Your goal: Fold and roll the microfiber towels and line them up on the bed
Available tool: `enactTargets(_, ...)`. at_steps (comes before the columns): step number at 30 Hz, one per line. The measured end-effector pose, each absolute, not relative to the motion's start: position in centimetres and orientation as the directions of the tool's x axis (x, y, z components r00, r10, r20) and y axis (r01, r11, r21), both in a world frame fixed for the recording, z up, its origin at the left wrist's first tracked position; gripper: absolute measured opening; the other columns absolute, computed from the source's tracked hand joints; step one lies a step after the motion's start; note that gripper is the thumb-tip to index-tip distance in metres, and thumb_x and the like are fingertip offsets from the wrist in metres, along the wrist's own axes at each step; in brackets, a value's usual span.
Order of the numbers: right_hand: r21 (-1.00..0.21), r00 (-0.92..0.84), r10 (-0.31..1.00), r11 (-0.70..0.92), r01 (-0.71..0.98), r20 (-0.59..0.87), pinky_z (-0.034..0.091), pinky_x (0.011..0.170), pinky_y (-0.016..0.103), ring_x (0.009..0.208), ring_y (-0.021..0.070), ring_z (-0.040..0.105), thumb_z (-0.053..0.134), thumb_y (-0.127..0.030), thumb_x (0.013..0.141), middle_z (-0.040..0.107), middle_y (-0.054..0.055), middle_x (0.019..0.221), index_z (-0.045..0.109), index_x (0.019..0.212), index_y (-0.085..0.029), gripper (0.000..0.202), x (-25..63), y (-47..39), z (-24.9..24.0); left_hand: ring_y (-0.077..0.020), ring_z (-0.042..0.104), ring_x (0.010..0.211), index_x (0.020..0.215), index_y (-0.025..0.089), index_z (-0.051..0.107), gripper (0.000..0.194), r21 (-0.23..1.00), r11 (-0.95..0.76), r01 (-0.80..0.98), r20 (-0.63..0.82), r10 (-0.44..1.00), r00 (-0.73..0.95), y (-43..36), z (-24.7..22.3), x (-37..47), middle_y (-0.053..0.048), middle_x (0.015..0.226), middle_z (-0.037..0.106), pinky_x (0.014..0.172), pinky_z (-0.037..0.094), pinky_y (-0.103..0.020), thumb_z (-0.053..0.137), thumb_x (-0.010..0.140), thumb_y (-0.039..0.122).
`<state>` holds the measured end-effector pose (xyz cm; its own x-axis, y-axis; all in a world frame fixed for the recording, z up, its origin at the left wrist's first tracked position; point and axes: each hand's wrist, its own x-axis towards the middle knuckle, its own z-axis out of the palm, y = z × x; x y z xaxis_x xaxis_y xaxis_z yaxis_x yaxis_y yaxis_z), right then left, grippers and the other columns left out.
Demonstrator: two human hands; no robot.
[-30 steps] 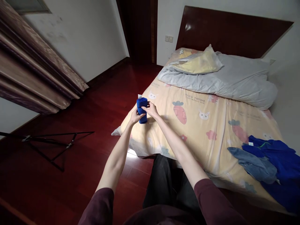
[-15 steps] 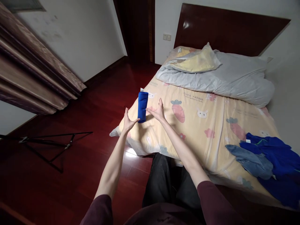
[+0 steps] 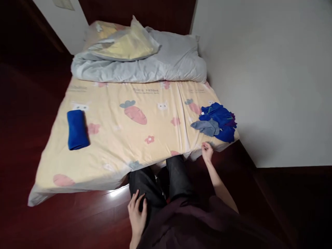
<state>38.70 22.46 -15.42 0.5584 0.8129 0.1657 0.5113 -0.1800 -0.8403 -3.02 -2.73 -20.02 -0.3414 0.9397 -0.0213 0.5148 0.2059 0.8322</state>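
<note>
One blue roll (image 3: 77, 130) lies on the bed (image 3: 129, 145), beyond the left hand (image 3: 137, 211) and to its left; that hand, loosely open, empty, is at the trouser leg (image 3: 147, 178). Blue clothes (image 3: 221, 117) lie just beyond the right hand (image 3: 207, 151), its fingers curled, how tightly unclear, nothing visible inside.

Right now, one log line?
left hand: open, by black trousers | right hand: near crumpled clothes | blue fabric bundle: lying on carrot-print bedsheet

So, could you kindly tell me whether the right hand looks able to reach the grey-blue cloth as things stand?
Probably yes: the right hand is just short of the grey-blue cloth, which lies uncovered, with only patterned bedsheet visible between them.
</note>
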Motion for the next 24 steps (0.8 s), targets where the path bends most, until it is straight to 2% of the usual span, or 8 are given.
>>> enactTargets(3, -0.768, 0.597, 0.766, -0.228, 0.599, 0.237, 0.057, 0.094, 0.042, 0.107, 0.028, 0.071, 0.063, -0.032, 0.084, 0.071, 0.024, 0.126, 0.065, 0.125, -0.011, 0.046, 46.0, 25.1, -13.3, -0.0382, 0.064, 0.121, 0.095, 0.032, 0.075, 0.024, 0.797, 0.2, 0.57, -0.027, 0.955, -0.296, -0.9, -19.4, -4.9, -0.008, 0.128, 0.072, 0.105, 0.051, -0.064, 0.055, 0.09, 0.046)
enactTargets(6, -0.627, 0.525, 0.805, -0.263, 0.733, 0.276, 0.052, 0.102, 0.042, 0.119, 0.0297, 0.065, 0.072, -0.028, 0.078, 0.066, 0.025, 0.135, 0.06, 0.135, -0.01, 0.06, 48.9, 28.5, -11.3, -0.0351, 0.071, 0.105, 0.092, 0.032, 0.075, 0.026, 0.775, 0.147, 0.615, -0.014, 0.976, -0.215, 1.6, -18.6, -7.2, -0.007, 0.11, 0.078, 0.095, 0.058, -0.057, 0.055, 0.088, 0.048)
enactTargets(9, -0.561, 0.463, 0.869, -0.297, 0.772, 0.177, 0.049, 0.106, 0.042, 0.116, 0.0299, 0.066, 0.069, -0.021, 0.081, 0.072, 0.022, 0.123, 0.069, 0.124, -0.012, 0.044, 48.4, 30.8, -10.2, -0.0325, 0.074, 0.098, 0.094, 0.033, 0.075, 0.028, 0.756, 0.101, 0.647, 0.009, 0.986, -0.165, 3.2, -17.3, -7.0, -0.004, 0.099, 0.079, 0.089, 0.061, -0.05, 0.055, 0.086, 0.049)
enactTargets(12, -0.665, 0.334, 0.928, -0.146, 0.733, 0.165, 0.05, 0.105, 0.039, 0.11, 0.0275, 0.07, 0.056, -0.023, 0.092, 0.076, 0.018, 0.117, 0.074, 0.114, -0.015, 0.029, 44.8, 31.2, -9.2, -0.0313, 0.074, 0.101, 0.099, 0.029, 0.075, 0.031, 0.783, 0.106, 0.612, -0.011, 0.987, -0.158, 4.1, -15.2, -3.7, -0.005, 0.102, 0.079, 0.093, 0.06, -0.048, 0.056, 0.087, 0.051)
enactTargets(15, -0.778, 0.09, 0.953, 0.179, 0.602, 0.288, 0.051, 0.106, 0.037, 0.111, 0.0245, 0.07, 0.05, -0.03, 0.099, 0.076, 0.013, 0.12, 0.074, 0.114, -0.018, 0.031, 38.6, 29.2, -7.1, -0.0296, 0.074, 0.108, 0.111, 0.026, 0.071, 0.036, 0.873, 0.142, 0.467, -0.061, 0.981, -0.185, 5.4, -12.7, 1.3, -0.008, 0.114, 0.077, 0.099, 0.059, -0.047, 0.057, 0.091, 0.053)
enactTargets(17, -0.83, -0.069, 0.95, 0.3, 0.471, 0.305, 0.054, 0.102, 0.034, 0.109, 0.0224, 0.072, 0.051, -0.035, 0.101, 0.077, 0.008, 0.116, 0.075, 0.112, -0.022, 0.029, 33.8, 26.6, -5.1, -0.0283, 0.072, 0.113, 0.124, 0.025, 0.066, 0.042, 0.922, 0.087, 0.378, -0.015, 0.981, -0.191, 6.9, -10.9, 4.6, -0.011, 0.126, 0.072, 0.1, 0.059, -0.045, 0.062, 0.091, 0.051)
enactTargets(20, -0.894, -0.253, 0.918, 0.369, 0.254, 0.306, 0.055, 0.102, 0.031, 0.11, 0.0199, 0.073, 0.051, -0.036, 0.104, 0.078, 0.004, 0.115, 0.075, 0.114, -0.027, 0.028, 27.4, 21.1, -1.9, -0.0303, 0.063, 0.129, 0.141, 0.023, 0.054, 0.062, 0.915, -0.092, 0.392, 0.17, 0.971, -0.169, 9.0, -8.5, 8.0, -0.014, 0.143, 0.06, 0.104, 0.057, -0.047, 0.07, 0.085, 0.044)
enactTargets(24, -0.923, -0.334, 0.88, 0.378, 0.063, 0.338, 0.058, 0.1, 0.034, 0.105, 0.0203, 0.075, 0.052, -0.035, 0.104, 0.078, 0.003, 0.11, 0.075, 0.114, -0.033, 0.025, 23.2, 14.0, 0.0, -0.0338, 0.063, 0.126, 0.14, 0.02, 0.055, 0.064, 0.833, -0.238, 0.499, 0.315, 0.946, -0.075, 9.3, -6.4, 9.4, -0.015, 0.133, 0.064, 0.108, 0.054, -0.052, 0.066, 0.079, 0.035)
